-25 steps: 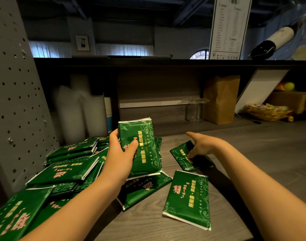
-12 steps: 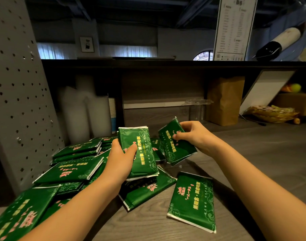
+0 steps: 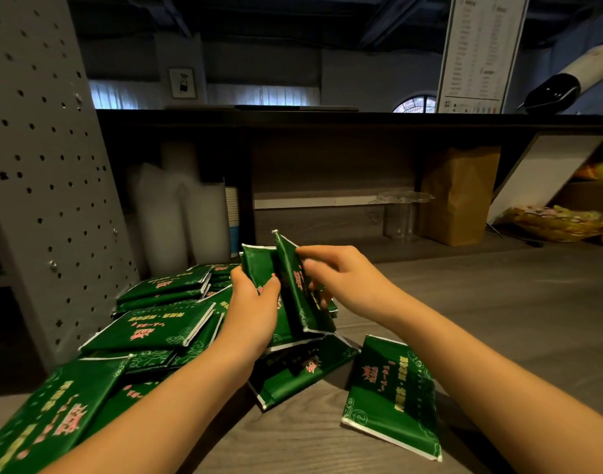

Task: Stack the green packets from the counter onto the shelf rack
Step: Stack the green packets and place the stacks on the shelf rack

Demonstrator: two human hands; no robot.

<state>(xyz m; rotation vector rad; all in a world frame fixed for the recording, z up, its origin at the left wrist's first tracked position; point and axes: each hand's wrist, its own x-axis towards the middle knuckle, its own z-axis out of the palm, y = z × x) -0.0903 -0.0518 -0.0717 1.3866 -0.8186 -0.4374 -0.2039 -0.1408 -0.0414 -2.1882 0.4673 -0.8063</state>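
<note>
The left hand [image 3: 250, 314] is gripping an upright packet [image 3: 259, 265], thumb curled across its face, with the long axis running near vertical. The right hand [image 3: 344, 282] is pinching a second packet [image 3: 293, 289] edge-on to the camera, its top leaning leftward, and is bringing it against the right side of the first; the two appear to be touching. Both hands are hovering above the counter [image 3: 515, 319], just right of the heap of packets [image 3: 156, 325]. A loose packet [image 3: 392, 395] is lying flat beside the right forearm. The perforated panel [image 3: 43, 165], judged to be the rack's side, is standing to the left, so the left hand is sitting nearer it. Gathering is judged under way.
</note>
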